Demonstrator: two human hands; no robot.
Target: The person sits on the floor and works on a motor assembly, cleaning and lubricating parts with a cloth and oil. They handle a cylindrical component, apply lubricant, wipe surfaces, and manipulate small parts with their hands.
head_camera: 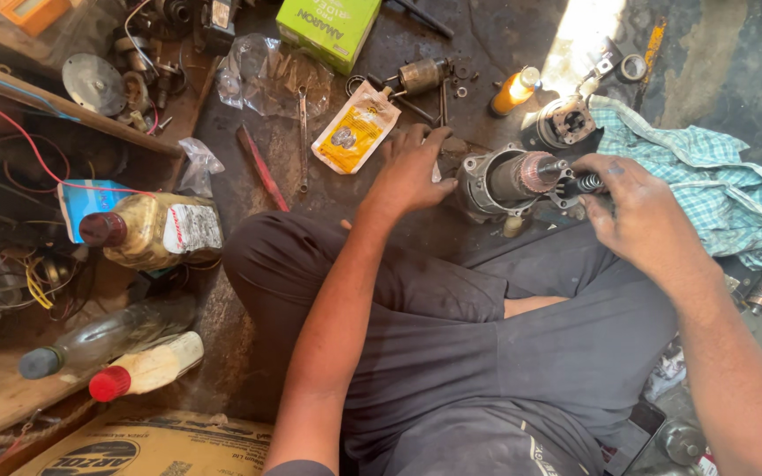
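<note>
Your left hand (409, 172) lies open, fingers spread against the grey metal motor housing (487, 183); your right hand (632, 207) pinches its dark geared shaft end (586, 183), wrist bent.

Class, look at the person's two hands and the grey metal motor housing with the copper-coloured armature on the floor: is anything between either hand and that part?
Nothing visible. The left hand rests against the grey metal motor housing, and the right hand grips the shaft end of the copper-coloured armature.

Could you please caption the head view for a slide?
Left hand steadies a motor housing while right hand grips its shaft.
</note>
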